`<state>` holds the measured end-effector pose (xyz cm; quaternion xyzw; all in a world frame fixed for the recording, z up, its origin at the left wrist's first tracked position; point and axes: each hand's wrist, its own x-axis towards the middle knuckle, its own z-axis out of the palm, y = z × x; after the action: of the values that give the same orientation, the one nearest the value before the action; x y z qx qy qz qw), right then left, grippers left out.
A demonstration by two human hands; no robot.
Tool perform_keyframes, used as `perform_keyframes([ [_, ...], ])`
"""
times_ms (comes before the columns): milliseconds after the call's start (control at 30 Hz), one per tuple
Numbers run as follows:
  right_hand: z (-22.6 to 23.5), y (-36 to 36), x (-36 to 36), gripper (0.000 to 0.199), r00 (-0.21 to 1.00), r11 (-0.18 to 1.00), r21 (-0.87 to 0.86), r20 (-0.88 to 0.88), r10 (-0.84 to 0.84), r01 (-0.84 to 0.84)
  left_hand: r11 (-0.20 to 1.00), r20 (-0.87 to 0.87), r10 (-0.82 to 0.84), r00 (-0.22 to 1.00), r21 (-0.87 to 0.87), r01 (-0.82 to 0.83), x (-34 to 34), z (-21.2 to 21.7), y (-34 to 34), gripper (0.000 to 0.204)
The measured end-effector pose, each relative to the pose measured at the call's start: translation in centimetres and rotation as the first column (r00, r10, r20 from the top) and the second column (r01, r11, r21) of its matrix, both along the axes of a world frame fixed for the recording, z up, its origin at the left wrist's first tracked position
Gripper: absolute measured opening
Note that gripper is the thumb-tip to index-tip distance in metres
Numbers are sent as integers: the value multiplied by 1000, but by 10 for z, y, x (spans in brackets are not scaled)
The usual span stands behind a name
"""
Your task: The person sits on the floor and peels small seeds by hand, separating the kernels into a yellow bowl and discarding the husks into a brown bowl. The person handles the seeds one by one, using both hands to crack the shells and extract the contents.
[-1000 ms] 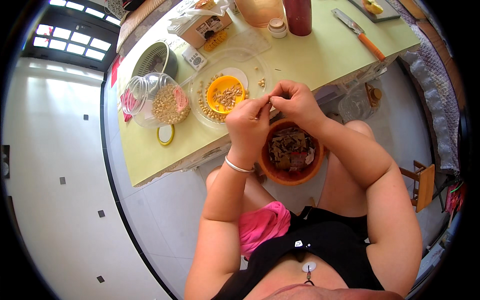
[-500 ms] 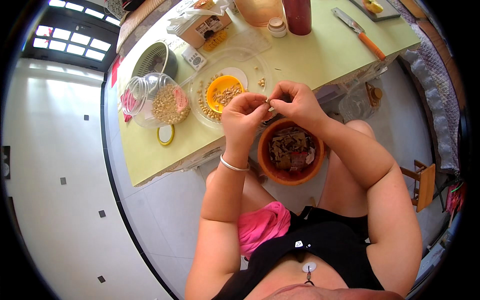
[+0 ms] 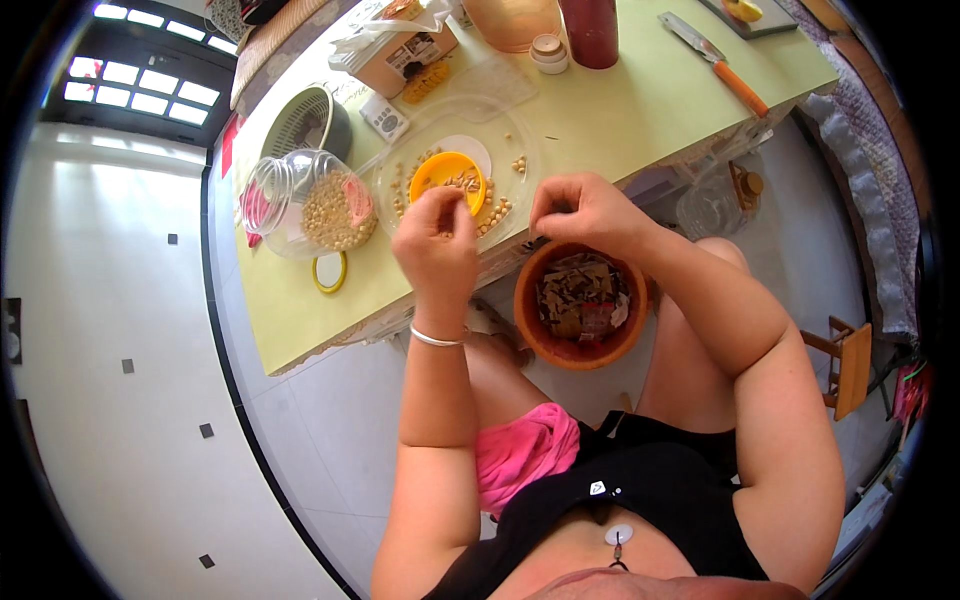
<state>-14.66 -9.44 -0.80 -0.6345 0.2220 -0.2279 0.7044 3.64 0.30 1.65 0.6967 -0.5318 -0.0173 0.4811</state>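
My left hand (image 3: 437,240), a silver bangle on its wrist, is closed in a pinch over the near edge of a yellow bowl (image 3: 478,168). Small pale pieces lie in that bowl, which sits on a clear round tray (image 3: 522,130) scattered with round beige seeds (image 3: 498,214). Whatever the left fingertips hold is hidden. To the right, my right hand (image 3: 590,212) hangs above an orange-brown bucket (image 3: 524,318), its fingers curled together; I cannot make out anything in them. Brown and reddish scraps (image 3: 580,298) lie inside the bucket.
On the pale green table (image 3: 620,125), a clear jar of beige seeds (image 3: 338,212) lies tilted beside a round yellow-rimmed lid (image 3: 330,272) and a grey-green basket (image 3: 335,125). Farther off stand a dark red cylinder (image 3: 590,35) and a tissue box (image 3: 405,55). An orange-handled knife (image 3: 738,90) lies right.
The hands have parted from their fingertip-to-fingertip pinch. My left hand has moved left and nearer to me, by the yellow bowl; my right hand has shifted only slightly, staying over the bucket's far side.
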Motion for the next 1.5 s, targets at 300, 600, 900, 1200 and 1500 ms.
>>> perform_keyframes([
  [300, 12, 3, -4, 17, 889, 917, -68, -285, 359, -392, 997, 137, 68, 988, 37, -74, 25, -1, 7, 11],
  [600, 2, -12, -6, 38, 964, 860, 457, -20, 264, -226, 856, -63, -510, 858, 66, 513, -8, 18, 16, 15],
  [900, -11, -5, 8, 47, 948, 642, 710, 308, 85, -288, 859, 391, -493, 777, 81, 505, -25, -2, -4, 18],
  [1200, -9, -9, 2, 22, 995, 804, 593, 94, -19, -41, 956, 141, -282, 949, -39, 290, -30, 0, -7, 10],
  [1500, -8, -1, 5, 10, 976, 962, 173, 24, -216, 209, 975, 261, -205, 943, -27, 219, -35, -5, -12, 16],
])
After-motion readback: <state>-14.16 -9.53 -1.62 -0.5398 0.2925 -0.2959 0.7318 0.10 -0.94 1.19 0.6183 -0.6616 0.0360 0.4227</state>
